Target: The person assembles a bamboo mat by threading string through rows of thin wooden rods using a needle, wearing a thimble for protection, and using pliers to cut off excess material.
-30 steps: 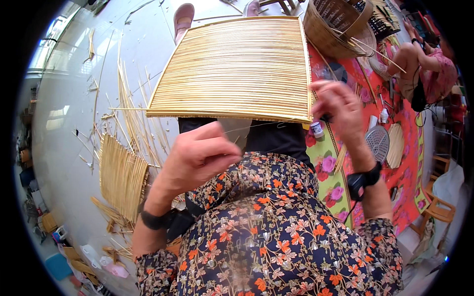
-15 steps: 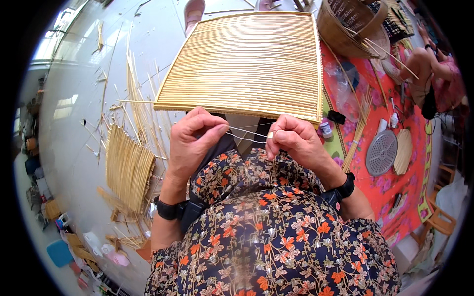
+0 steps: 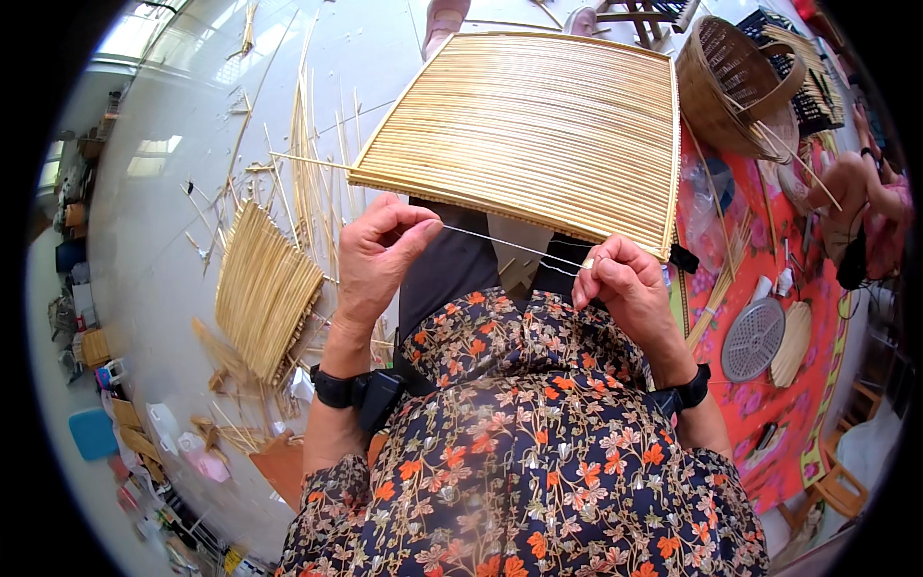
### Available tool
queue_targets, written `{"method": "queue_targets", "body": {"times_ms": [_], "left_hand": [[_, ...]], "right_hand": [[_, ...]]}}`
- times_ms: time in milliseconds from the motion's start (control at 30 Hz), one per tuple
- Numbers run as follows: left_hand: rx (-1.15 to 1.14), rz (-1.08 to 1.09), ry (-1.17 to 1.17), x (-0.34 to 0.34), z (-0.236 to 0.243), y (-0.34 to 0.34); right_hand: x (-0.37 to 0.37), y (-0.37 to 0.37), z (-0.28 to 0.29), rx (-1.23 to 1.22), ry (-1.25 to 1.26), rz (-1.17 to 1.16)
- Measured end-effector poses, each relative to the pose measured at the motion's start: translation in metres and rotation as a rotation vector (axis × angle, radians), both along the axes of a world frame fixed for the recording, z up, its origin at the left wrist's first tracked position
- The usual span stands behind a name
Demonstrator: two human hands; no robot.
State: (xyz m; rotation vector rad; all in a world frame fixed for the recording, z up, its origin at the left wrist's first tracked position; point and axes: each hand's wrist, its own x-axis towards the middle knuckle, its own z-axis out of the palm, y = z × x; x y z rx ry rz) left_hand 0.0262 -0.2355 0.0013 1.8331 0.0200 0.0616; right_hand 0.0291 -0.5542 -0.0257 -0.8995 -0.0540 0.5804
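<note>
A thin white thread (image 3: 514, 244) stretches nearly taut between my two hands, above my lap. My left hand (image 3: 380, 252) pinches one end between thumb and forefinger. In a closed pinch, my right hand (image 3: 625, 281) grips the other end, and a short piece of thread hangs below it. Just beyond my hands lies a large panel of straw-coloured stalks (image 3: 529, 125), set side by side and bordered along its edges. One stalk juts out past the panel's left corner. Neither hand visibly grips the panel.
On the floor at left lie a smaller stalk panel (image 3: 264, 293) and loose stalks (image 3: 303, 144). At right, a red flowered cloth (image 3: 711, 409) bears a grey perforated disc (image 3: 754, 338) and a stalk bundle (image 3: 716, 298). A woven basket (image 3: 711, 91) stands far right, near another person's arm (image 3: 846, 183).
My hands have moved farther apart, drawing the thread out longer and straighter. The view has shifted, so the panel and surroundings appear farther right.
</note>
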Motion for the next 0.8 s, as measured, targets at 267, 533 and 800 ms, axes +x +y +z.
{"method": "queue_targets", "body": {"times_ms": [267,533,800], "left_hand": [[0.016,0.156,0.018,-0.007,-0.014,0.035],[-0.006,0.056,-0.017,-0.01,0.004,0.023],[0.033,-0.377,-0.116,0.014,0.041,-0.059]], "right_hand": [[0.003,-0.008,-0.005,-0.065,-0.005,0.001],[0.019,-0.001,0.02,-0.808,-0.744,-0.102],[0.037,0.023,0.048,-0.288,-0.35,-0.068]]}}
